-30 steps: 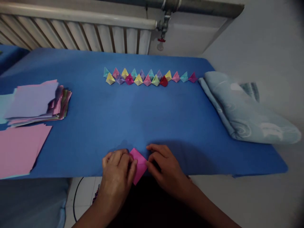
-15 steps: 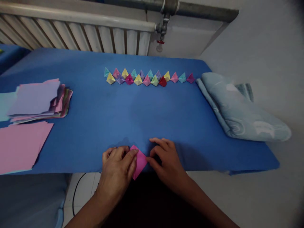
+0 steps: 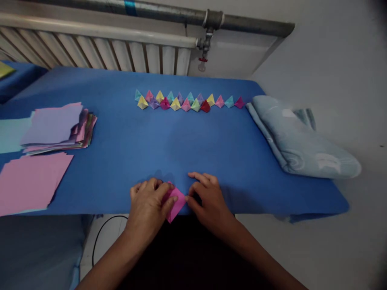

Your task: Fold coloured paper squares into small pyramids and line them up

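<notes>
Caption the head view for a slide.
Left hand holds pink paper, right hand at its corner; folded shapes beyond on table.

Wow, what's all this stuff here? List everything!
Pink square: one, bright pink, at near table edge
Folded pieces: eighteen, mixed colours, two rows toward the back
Mixed paper stack: one, lilac-topped, left
Pale blue paper: count unclear, left edge
Pink sheets: several, pink, near left
Folded cloth: one, pale blue-green, right
Table: one, blue, centre
Second surface: one, blue, far left
Yellow item: one, unidentifiable, on that surface
Radiator: one, off-white, behind the table
Pipe: one, grey, above the radiator
Valve handle: one, red, below the pipe
Cable: one, black, lower left
Wall: one, grey, right
Left hand: one, bare, holding the pink square
Right hand: one, bare, at the square's right corner
</notes>
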Demonstrator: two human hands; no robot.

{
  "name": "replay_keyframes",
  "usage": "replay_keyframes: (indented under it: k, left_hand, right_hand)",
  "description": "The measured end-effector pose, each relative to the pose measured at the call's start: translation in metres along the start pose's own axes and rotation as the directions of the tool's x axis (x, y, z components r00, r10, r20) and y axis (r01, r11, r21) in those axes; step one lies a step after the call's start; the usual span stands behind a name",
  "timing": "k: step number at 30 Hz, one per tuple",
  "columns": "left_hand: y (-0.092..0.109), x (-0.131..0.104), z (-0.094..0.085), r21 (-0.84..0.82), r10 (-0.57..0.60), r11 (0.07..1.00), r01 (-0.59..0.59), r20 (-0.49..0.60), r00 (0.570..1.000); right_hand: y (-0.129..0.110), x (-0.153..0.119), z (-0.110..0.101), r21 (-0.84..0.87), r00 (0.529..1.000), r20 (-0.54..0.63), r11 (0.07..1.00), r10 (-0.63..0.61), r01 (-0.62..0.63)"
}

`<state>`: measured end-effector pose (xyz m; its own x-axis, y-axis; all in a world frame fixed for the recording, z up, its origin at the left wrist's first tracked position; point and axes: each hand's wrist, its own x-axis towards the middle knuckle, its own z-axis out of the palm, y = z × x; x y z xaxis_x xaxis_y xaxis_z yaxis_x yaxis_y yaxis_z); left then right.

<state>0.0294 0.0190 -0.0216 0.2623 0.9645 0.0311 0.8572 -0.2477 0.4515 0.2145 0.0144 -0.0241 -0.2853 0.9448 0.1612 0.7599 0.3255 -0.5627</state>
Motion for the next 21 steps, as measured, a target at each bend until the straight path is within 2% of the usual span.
replay_keyframes:
  k: [9, 12, 15, 21]
  left_hand:
    - [-0.008, 0.003, -0.008, -0.016, 0.024, 1.0, -0.023, 0.069, 0.997]
    - [-0.008, 0.003, -0.008, 0.009, 0.047, 0.999, -0.048, 0.056, 0.997]
    - [-0.009, 0.002, -0.007, 0.032, 0.069, 0.997, -0.071, 0.04, 0.997]
    - [-0.011, -0.002, -0.006, 0.078, 0.131, 0.988, -0.133, 0.026, 0.991]
  right_hand:
    - [-0.005, 0.0, 0.0, 0.003, 0.999, -0.031, 1.0, -0.005, 0.005]
    - [-0.008, -0.003, 0.001, -0.029, 0.986, 0.027, 0.986, -0.165, 0.166]
    - [-0.003, -0.013, 0.002, -0.076, 0.938, 0.143, 0.941, -0.317, 0.33]
    - [0.014, -0.033, 0.005, -0.257, 0.918, 0.163, 0.882, -0.362, 0.394]
